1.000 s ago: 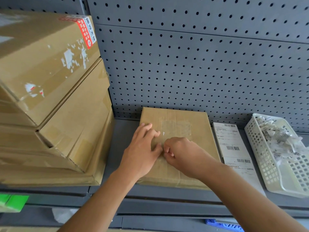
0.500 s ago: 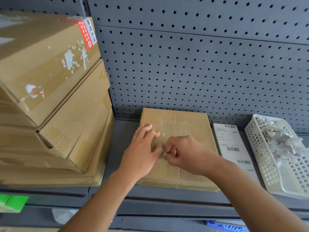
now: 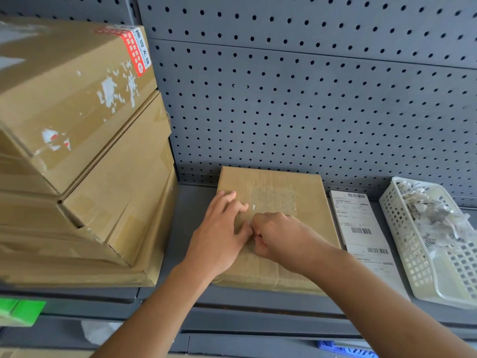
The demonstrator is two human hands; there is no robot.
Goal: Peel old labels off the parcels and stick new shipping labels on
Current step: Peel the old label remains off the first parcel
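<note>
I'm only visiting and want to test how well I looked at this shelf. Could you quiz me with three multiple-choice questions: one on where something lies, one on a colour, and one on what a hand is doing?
1. Where do the label sheets lie?
A. between the parcel and the basket
B. in the basket
C. on the parcel

2. What colour is the basket?
A. green
B. white
C. red

3. How is the left hand?
A. clenched in the air
B. holding a sheet
C. flat on the parcel, fingers stretched out

Answers:
1 A: the sheets have the parcel on their left and the basket on their right.
2 B: its lattice walls are white.
3 C: its palm rests on the cardboard.
</note>
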